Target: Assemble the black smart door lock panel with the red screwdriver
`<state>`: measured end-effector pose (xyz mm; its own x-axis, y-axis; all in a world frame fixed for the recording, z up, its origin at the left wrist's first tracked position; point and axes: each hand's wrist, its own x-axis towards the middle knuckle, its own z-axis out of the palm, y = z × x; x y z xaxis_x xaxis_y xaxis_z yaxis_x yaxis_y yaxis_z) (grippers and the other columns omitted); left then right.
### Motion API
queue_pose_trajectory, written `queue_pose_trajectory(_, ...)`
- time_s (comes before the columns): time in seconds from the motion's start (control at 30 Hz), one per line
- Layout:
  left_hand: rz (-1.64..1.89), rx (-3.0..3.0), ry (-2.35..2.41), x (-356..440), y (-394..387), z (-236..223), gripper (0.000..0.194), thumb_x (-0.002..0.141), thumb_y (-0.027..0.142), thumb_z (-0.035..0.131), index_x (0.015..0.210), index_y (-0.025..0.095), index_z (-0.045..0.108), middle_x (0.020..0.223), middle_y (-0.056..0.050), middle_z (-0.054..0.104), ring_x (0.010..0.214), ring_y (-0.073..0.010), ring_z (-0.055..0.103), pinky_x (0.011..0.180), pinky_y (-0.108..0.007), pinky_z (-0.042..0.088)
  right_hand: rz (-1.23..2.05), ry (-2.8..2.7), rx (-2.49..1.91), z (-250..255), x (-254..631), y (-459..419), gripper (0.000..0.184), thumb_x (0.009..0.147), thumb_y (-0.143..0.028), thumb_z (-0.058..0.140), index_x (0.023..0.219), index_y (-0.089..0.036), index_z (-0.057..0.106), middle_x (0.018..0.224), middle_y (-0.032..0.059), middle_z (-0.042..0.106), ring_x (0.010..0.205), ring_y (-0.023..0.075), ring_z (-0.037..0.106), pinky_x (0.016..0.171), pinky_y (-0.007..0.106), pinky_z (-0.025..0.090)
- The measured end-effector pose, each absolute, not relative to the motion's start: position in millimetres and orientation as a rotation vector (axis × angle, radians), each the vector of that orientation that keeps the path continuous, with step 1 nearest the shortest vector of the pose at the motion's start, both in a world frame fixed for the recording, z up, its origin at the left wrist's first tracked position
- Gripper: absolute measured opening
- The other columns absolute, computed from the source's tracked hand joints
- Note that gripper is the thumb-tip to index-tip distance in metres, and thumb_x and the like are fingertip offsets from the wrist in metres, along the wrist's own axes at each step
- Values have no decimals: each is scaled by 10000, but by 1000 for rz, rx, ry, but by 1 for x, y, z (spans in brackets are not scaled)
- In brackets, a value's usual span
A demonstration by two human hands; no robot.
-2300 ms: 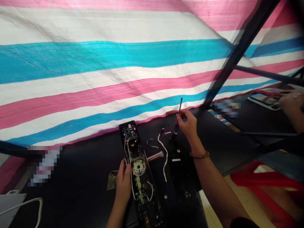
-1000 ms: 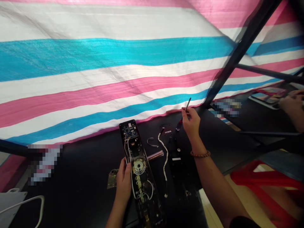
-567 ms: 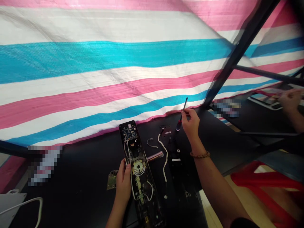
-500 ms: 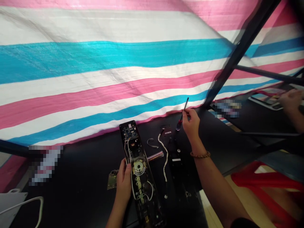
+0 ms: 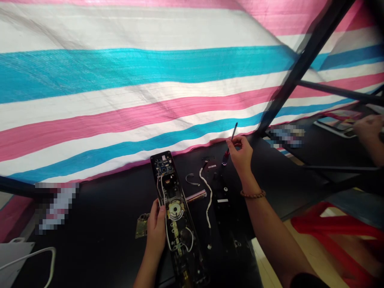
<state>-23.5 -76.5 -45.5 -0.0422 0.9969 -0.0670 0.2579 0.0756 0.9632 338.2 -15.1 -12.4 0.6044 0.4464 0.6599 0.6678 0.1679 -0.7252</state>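
My left hand [image 5: 156, 230] grips the edge of an opened electronic door lock panel [image 5: 177, 212], which has a circuit board and white wires exposed. My right hand [image 5: 240, 154] is shut on a small screwdriver [image 5: 229, 146] with a red and clear handle, its thin shaft pointing up. Beyond the panel lie a white braided cable [image 5: 207, 196], a copper-coloured metal rod [image 5: 196, 196] and a small wire loop [image 5: 191, 180]. Below the screwdriver is a black lock plate [image 5: 222, 196]. A brass latch plate [image 5: 142, 226] sits left of the panel.
All this lies on a black table [image 5: 105, 212] before a pink, white and blue striped tarp [image 5: 135, 76]. Dark metal bars [image 5: 306, 64] cross at right. A co-worker's hand [image 5: 369, 132] works at a tablet-like object. A red stool [image 5: 333, 228] stands lower right.
My right hand has shifted slightly right and turned the screwdriver's shaft to a new tilt. The lock panel and my left hand stay nearly still. The co-worker's hand moves a little.
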Motion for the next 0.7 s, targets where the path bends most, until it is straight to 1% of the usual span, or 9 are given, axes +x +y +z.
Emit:
queue_pose_trajectory(0.1, 1039, 1330, 1458, -24, -76, -47, 558, 875, 570, 532, 1227, 156, 657, 1148, -123, 725, 1101, -292, 664, 989, -409, 514, -210, -990, -1462, -12, 338, -16, 194, 869, -388, 664, 832, -206, 607, 776, 16, 644, 707, 174, 606, 711, 329, 517)
queue_pose_trajectory(0.17, 1038, 1330, 1465, -25, -76, -49, 574, 872, 575, 532, 1237, 149, 651, 1163, -130, 720, 1110, -299, 662, 996, -421, 508, -208, -1002, -1457, -12, 339, -16, 176, 894, -373, 626, 866, -199, 633, 807, 38, 674, 725, 186, 630, 728, 341, 526)
queue_pose_trajectory(0.27, 1018, 1326, 1485, -25, -76, -49, 590, 882, 586, 513, 1254, 145, 639, 1192, -135, 710, 1138, -297, 653, 1007, -415, 502, -158, -1004, -1449, -12, 339, -16, 213, 943, -351, 544, 1008, -188, 664, 895, 75, 719, 792, 211, 673, 760, 365, 540)
queue_pose_trajectory(0.33, 1000, 1324, 1507, -25, -77, -48, 600, 887, 591, 505, 1269, 144, 629, 1225, -137, 697, 1182, -296, 634, 1013, -401, 499, -141, -997, -1448, -13, 339, -16, 254, 949, -352, 536, 1087, -183, 665, 929, 87, 725, 824, 220, 682, 769, 372, 546)
queue_pose_trajectory(0.4, 999, 1324, 1522, -25, -77, -46, 604, 887, 588, 506, 1275, 140, 623, 1239, -139, 691, 1204, -297, 622, 1015, -395, 499, -159, -1004, -1456, -13, 339, -15, 262, 942, -364, 558, 1083, -178, 676, 923, 85, 717, 818, 217, 675, 765, 368, 547)
queue_pose_trajectory(0.5, 1004, 1331, 1502, -23, -77, -43, 587, 888, 584, 501, 1258, 149, 634, 1189, -130, 711, 1148, -288, 650, 993, -389, 512, -198, -1038, -1474, -12, 339, -15, 266, 947, -389, 558, 1036, -181, 699, 905, 76, 704, 792, 205, 655, 746, 353, 544)
queue_pose_trajectory(0.6, 999, 1345, 1475, -22, -77, -41, 568, 887, 593, 489, 1219, 163, 656, 1143, -119, 725, 1097, -281, 667, 961, -379, 528, -246, -1079, -1497, -10, 338, -16, 319, 968, -409, 520, 1084, -187, 717, 896, 70, 667, 765, 188, 622, 720, 337, 536)
queue_pose_trajectory(0.7, 998, 1348, 1475, -23, -77, -42, 574, 886, 593, 493, 1225, 159, 654, 1152, -119, 721, 1101, -283, 665, 965, -382, 525, -300, -1079, -1523, -8, 337, -17, 353, 965, -430, 526, 1113, -189, 737, 841, 51, 600, 705, 171, 574, 696, 331, 520)
